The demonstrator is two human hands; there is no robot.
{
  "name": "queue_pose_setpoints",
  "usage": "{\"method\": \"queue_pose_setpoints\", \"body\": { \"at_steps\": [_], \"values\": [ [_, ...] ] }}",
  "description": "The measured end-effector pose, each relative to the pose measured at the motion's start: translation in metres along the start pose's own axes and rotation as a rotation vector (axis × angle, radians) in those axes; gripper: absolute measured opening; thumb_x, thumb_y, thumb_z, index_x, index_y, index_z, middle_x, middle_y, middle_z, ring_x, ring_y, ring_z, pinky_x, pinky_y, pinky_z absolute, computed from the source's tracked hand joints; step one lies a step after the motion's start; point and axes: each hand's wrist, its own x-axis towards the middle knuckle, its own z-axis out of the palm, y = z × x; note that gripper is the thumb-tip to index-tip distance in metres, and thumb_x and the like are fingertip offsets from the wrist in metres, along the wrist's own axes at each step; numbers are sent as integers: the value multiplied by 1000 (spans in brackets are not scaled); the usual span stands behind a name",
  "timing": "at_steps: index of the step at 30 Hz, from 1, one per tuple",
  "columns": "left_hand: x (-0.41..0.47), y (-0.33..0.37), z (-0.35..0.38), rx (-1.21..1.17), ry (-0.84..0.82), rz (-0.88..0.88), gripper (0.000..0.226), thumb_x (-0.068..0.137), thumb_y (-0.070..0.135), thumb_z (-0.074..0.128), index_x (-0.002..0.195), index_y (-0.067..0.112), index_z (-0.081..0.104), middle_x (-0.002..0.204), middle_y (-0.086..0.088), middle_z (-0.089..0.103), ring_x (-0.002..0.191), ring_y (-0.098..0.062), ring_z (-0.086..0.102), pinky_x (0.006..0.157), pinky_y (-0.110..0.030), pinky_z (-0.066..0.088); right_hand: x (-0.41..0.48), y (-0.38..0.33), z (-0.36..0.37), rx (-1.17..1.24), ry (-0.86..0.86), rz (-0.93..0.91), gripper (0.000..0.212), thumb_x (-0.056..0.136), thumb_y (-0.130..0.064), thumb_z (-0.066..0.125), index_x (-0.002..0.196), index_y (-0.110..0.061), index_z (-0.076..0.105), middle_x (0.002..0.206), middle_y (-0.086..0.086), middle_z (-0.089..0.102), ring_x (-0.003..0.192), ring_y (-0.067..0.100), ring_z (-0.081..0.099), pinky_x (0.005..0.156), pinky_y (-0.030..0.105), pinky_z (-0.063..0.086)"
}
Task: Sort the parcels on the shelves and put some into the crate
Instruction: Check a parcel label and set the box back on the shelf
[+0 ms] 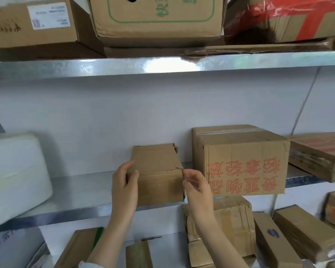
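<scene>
A small plain cardboard parcel [159, 171] stands on the middle metal shelf [81, 192], its front face at the shelf's front edge. My left hand [125, 188] grips its left front corner, thumb on the front face and fingers along the side. My right hand [196, 192] is at its right front corner with fingers curled and slightly apart; whether it touches the box I cannot tell. No crate is in view.
A larger box with red print [242, 161] stands just right of the parcel, and a flat taped box [321, 155] beyond it. A white foam box [14, 176] is at the left. Boxes fill the upper shelf [157, 20]. Several parcels [230, 229] lie on the lower shelf.
</scene>
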Motion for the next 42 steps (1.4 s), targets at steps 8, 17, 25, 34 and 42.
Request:
{"method": "queue_pose_setpoints", "body": {
  "at_steps": [8,17,25,34,42],
  "values": [
    [12,-13,4,52,-17,-56,31,99,32,45,129,27,50,125,7,52,111,-11,48,90,-26,35,5,4,20,80,-19,209,16,98,-33,51,112,-25,51,104,-11,56,93,0,51,75,18,38],
    [13,-13,-6,-89,-93,-282,42,99,35,40,141,30,34,124,0,51,109,-21,51,84,-36,42,-4,8,28,121,-36,269,33,93,-52,49,110,-26,59,108,-9,61,98,2,54,85,25,38],
    [9,-26,-20,-347,8,-304,37,96,24,41,131,29,49,124,3,56,108,-15,54,90,-35,46,-9,0,34,273,50,157,32,93,-49,52,108,-23,64,114,0,63,110,16,58,98,34,48],
    [16,-23,-18,-169,-45,-322,38,97,7,29,100,24,63,95,3,63,86,-10,58,77,-27,47,-8,-26,44,359,-8,66,52,91,-41,60,139,-32,44,125,-14,54,99,-11,51,68,9,44],
    [23,-34,-22,344,-281,-345,42,103,37,25,111,17,60,128,-15,57,120,-31,49,91,-33,34,-5,-35,52,152,-31,56,43,89,-43,62,129,-34,51,99,-24,59,84,-13,56,61,5,44]
  ]
}}
